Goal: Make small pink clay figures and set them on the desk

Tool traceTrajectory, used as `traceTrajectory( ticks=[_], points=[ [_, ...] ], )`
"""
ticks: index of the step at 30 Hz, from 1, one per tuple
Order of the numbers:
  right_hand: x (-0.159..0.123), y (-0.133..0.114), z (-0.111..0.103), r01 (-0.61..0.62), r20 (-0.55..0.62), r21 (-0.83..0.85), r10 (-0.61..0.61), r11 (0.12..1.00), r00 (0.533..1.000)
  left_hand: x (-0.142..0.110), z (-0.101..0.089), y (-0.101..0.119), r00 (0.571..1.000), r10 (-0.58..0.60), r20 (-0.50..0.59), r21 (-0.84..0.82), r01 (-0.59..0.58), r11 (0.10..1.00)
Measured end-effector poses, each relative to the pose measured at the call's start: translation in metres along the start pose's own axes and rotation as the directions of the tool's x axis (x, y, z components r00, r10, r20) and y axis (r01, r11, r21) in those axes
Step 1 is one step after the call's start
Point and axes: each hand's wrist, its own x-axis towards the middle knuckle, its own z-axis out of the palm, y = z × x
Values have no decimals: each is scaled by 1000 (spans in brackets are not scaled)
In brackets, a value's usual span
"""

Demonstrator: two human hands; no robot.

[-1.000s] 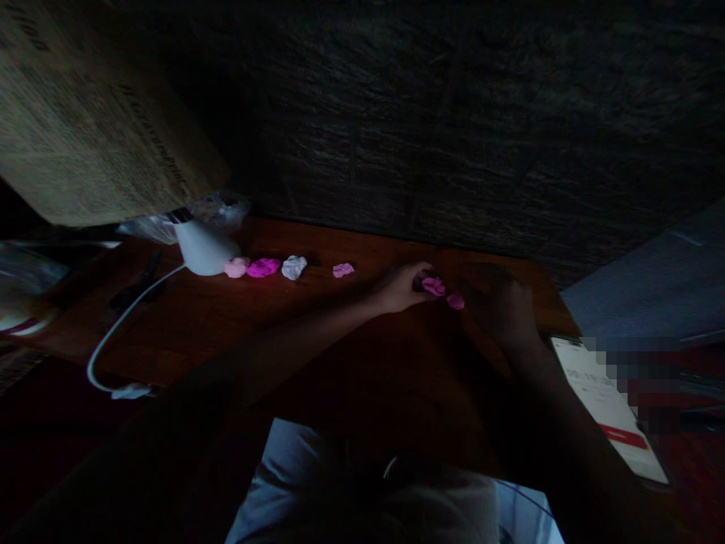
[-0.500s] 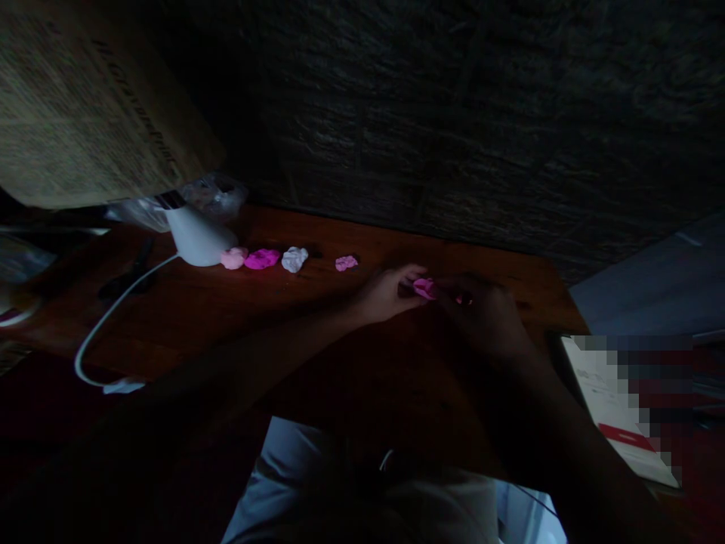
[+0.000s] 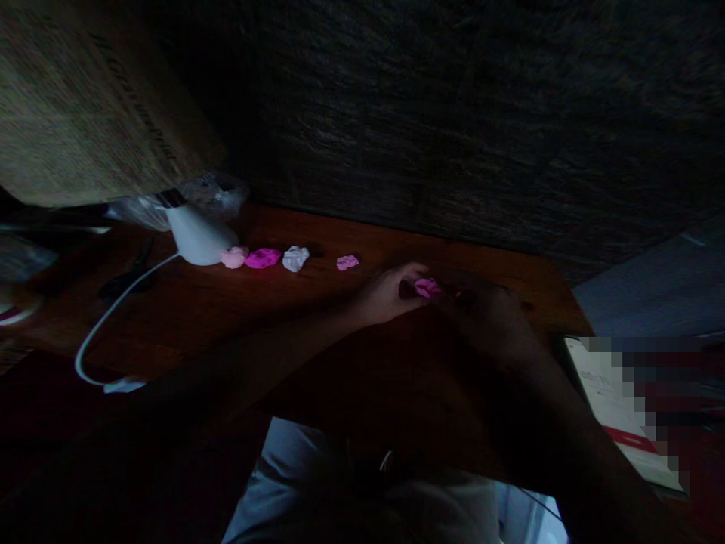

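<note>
Left hand (image 3: 392,295) and right hand (image 3: 492,313) angled inward together, right of the white lump (image 3: 295,259). There the left curled around pink clay (image 3: 427,287); the right's grip was too dark to tell.

I look through a single camera worn on the person's head, over the near side of the wooden table (image 3: 215,302). It faces forward and down: the wearer's pale clothing (image 3: 288,468) fills the near edge, and the dark textured wall (image 3: 396,128) closes off the far side. I get the left hand (image 3: 390,295) and right hand (image 3: 492,313) at middle range, seen from above, just right of centre.
</note>
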Motion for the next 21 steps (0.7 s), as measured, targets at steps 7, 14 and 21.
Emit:
traceTrajectory(
  ticks=[7, 14, 21],
  points=[
    [-1, 4, 0, 88, -86, 51, -84, 995, 993, -2, 0, 4, 998, 62, -1, -9, -62, 998],
    [0, 3, 3, 107, -109, 40, -102, 993, 989, -3, 0, 6, 995, 96, -6, 28, -96, 995],
    [0, 6, 3, 88, -98, 86, -79, 992, 992, -3, 1, 7, 996, 84, -8, 13, -84, 996]
  ],
)
